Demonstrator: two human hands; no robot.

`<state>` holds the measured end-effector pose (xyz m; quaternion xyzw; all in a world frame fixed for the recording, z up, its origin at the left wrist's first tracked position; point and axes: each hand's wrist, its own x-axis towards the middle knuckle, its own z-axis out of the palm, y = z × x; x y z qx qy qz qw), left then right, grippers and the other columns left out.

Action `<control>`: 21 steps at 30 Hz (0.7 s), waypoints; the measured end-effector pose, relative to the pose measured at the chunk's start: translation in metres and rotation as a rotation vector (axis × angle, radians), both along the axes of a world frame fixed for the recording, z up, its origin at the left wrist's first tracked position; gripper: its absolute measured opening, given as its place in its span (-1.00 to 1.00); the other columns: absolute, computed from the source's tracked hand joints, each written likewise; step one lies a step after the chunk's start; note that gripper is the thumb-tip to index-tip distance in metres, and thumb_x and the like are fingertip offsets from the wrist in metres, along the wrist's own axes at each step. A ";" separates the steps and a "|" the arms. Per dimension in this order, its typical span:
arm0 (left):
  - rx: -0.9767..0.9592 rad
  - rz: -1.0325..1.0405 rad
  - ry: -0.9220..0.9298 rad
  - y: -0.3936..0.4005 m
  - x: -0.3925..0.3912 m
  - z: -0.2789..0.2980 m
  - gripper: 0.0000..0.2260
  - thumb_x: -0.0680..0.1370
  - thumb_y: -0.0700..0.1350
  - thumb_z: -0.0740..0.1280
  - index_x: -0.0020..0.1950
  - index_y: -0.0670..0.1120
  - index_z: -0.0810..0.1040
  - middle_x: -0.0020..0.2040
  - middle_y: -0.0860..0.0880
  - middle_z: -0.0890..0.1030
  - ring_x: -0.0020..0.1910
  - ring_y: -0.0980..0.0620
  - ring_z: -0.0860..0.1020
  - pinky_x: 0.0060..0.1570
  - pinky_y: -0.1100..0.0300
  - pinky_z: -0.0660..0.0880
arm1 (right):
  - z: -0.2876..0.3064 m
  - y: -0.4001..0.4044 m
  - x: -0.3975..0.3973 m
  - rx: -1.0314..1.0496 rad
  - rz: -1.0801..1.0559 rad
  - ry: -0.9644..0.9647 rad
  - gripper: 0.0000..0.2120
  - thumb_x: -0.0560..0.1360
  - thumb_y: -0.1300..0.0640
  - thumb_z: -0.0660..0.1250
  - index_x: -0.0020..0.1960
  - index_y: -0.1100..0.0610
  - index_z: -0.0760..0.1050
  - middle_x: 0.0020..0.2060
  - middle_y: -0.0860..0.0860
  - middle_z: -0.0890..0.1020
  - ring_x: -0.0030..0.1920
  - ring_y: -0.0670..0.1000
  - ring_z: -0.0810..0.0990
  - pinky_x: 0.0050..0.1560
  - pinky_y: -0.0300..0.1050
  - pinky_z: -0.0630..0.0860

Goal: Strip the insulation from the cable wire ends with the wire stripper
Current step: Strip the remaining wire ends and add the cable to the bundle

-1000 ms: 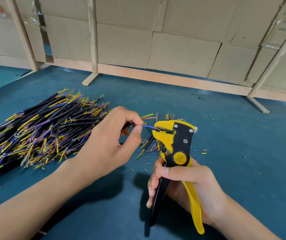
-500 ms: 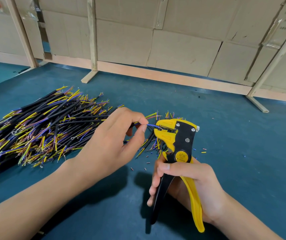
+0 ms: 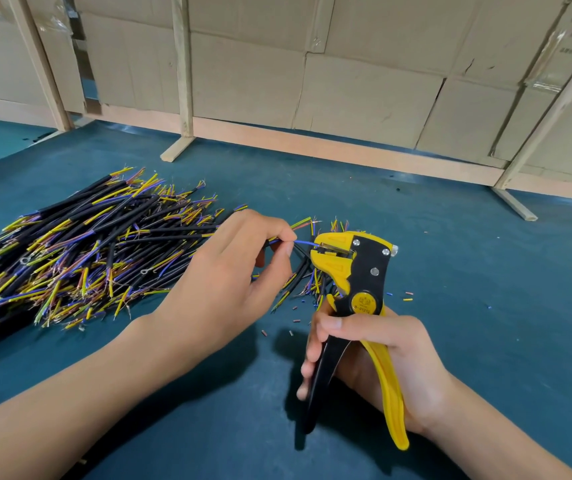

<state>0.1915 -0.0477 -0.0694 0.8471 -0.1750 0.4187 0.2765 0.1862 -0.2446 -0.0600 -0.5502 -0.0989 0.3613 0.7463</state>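
Head view: blue wire going into the stripper

Head view is showing the left hand [image 3: 229, 271] pinching a blue wire [image 3: 307, 242] between thumb and forefinger, the other fingers curling under; the wire's free end is reaching toward three o'clock and sitting in the stripper [image 3: 353, 271] mouth, at the yellow jaw plates; whether the plates are biting it, I cannot tell. The right hand [image 3: 381, 358] is wrapping both handles at about five o'clock from the frame's middle, fingers curling round the black handle, the yellow handle lying against the palm; the tool is standing head-up. A cable pile [image 3: 69, 258] is lying at nine o'clock on the mat [image 3: 485, 306], black sheaths with yellow and purple ends fanning out; a few cables are lying just behind the stripper's head. Scraps [image 3: 407, 299] of insulation are lying scattered near the tool, toward three o'clock. Cardboard [image 3: 364, 81] is standing at twelve o'clock behind wooden slats [image 3: 182, 64].
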 end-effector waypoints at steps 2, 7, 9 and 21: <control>0.009 -0.002 0.000 -0.001 0.000 0.000 -0.91 0.60 -0.22 0.32 0.06 -0.20 0.58 -0.07 0.08 0.49 -0.20 0.07 0.42 -0.01 0.46 0.29 | 0.000 0.000 0.000 -0.006 0.001 -0.002 -0.92 0.38 0.22 0.37 -0.23 0.24 0.57 -0.28 0.23 0.54 -0.26 0.23 0.59 -0.15 0.21 0.61; 0.006 -0.007 -0.008 -0.002 -0.001 -0.001 -0.89 0.61 -0.20 0.30 0.07 -0.20 0.58 -0.08 0.00 0.53 -0.19 0.08 0.43 -0.01 0.46 0.30 | 0.001 0.001 -0.001 -0.015 0.002 -0.004 -0.91 0.34 0.21 0.41 -0.23 0.24 0.56 -0.28 0.24 0.54 -0.27 0.23 0.59 -0.17 0.19 0.60; -0.002 -0.008 -0.023 -0.001 -0.001 0.000 -0.89 0.61 -0.20 0.30 0.07 -0.20 0.58 -0.08 -0.01 0.53 -0.20 0.07 0.43 -0.02 0.44 0.31 | 0.002 0.001 -0.002 -0.023 0.005 0.004 -0.89 0.33 0.21 0.43 -0.23 0.26 0.56 -0.29 0.25 0.55 -0.28 0.23 0.59 -0.19 0.18 0.61; -0.007 -0.043 0.016 -0.006 -0.005 0.001 -0.91 0.59 -0.22 0.30 0.04 -0.20 0.59 -0.10 0.00 0.53 -0.20 0.06 0.42 -0.07 0.42 0.32 | 0.004 0.003 -0.003 -0.027 -0.028 0.038 -0.90 0.32 0.21 0.41 -0.27 0.25 0.58 -0.32 0.24 0.55 -0.29 0.24 0.59 -0.20 0.19 0.61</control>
